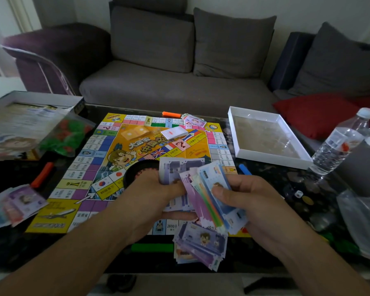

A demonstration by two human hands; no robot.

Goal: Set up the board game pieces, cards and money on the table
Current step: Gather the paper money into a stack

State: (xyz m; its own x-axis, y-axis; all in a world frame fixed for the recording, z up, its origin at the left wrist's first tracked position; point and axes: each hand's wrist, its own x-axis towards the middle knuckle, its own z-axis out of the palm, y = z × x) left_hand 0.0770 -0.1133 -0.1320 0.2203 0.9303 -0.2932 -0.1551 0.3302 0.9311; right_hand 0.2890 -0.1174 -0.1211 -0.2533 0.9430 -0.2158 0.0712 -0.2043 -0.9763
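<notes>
A colourful game board lies flat on the dark table. Above its near edge my left hand grips a purple play-money note, and my right hand holds a fanned stack of play money. More money lies in piles: one at the near edge, one at the left, one at the board's far corner. A white card deck sits on the board. Coloured bars lie round it: orange, red-orange, green, blue.
A black round dish sits on the board by my left hand. The open box with leaflets and a bag of red and green pieces are at the left. A white box lid, water bottle, die and plastic bag are right.
</notes>
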